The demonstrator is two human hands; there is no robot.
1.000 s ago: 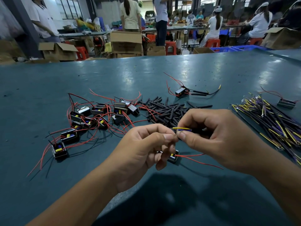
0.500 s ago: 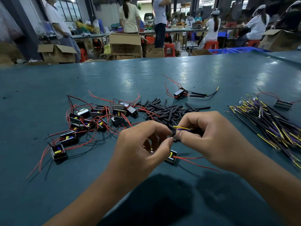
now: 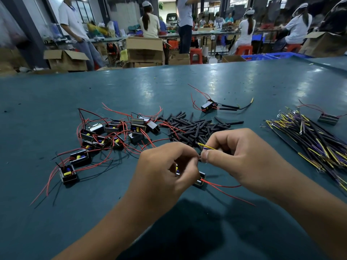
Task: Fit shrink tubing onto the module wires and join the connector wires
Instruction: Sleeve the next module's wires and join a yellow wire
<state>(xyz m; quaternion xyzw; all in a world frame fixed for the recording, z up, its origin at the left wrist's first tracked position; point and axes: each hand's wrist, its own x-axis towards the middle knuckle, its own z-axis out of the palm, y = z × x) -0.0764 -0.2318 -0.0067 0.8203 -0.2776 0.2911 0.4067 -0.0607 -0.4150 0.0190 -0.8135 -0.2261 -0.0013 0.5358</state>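
Nearest, the left hand (image 3: 169, 166) and right hand (image 3: 242, 156) meet fingertip to fingertip above the bench (image 3: 56, 222); the left pinches a wire end, the right pinches the yellow and blue connector wires (image 3: 206, 146); a module (image 3: 200, 180) with red leads lies just beneath them; beyond sit loose shrink tubing (image 3: 193, 128), more modules (image 3: 112, 136) on the left, and a connector wire bundle (image 3: 315, 139) on the right.

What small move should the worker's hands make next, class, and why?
Probably twist the pinched wire ends together. The left hand and right hand meet fingertip to fingertip above the module, and the right hand holds the yellow and blue connector wire, so the joint looks aligned but not yet made.
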